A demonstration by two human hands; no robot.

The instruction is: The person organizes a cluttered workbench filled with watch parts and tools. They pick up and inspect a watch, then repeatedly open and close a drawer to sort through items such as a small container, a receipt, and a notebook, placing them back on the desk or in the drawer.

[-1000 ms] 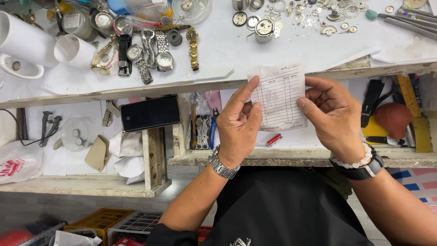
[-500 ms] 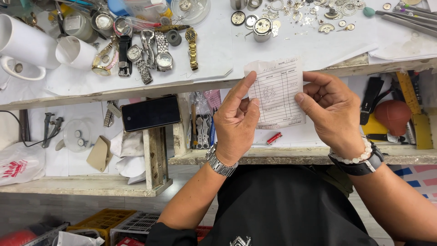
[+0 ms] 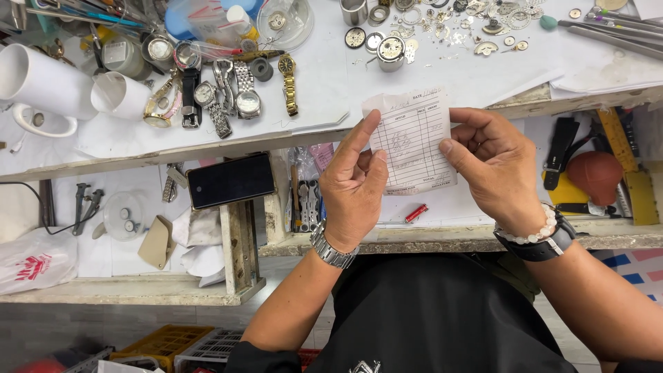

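Observation:
A small white paper slip (image 3: pixel 413 140) with a printed ruled grid is held upright between both hands over the front edge of the white workbench (image 3: pixel 324 83). My left hand (image 3: pixel 353 186) pinches its left edge, index finger stretched up along the paper; a metal watch sits on that wrist. Its right edge is pinched by my right hand (image 3: pixel 494 166), which wears a bead bracelet and a black band. Behind the slip lie loose watch parts and a row of wristwatches (image 3: pixel 221 93).
White cups (image 3: pixel 41 79) stand at the far left. A black phone (image 3: pixel 231 181) rests on the lower shelf, with a red pen (image 3: pixel 416 213) and a brown rubber blower (image 3: pixel 595 174) in the open drawer. Yellow and white crates (image 3: pixel 166 345) sit on the floor.
Both hands have raised the slip slightly higher over the bench edge; the grip on it is unchanged.

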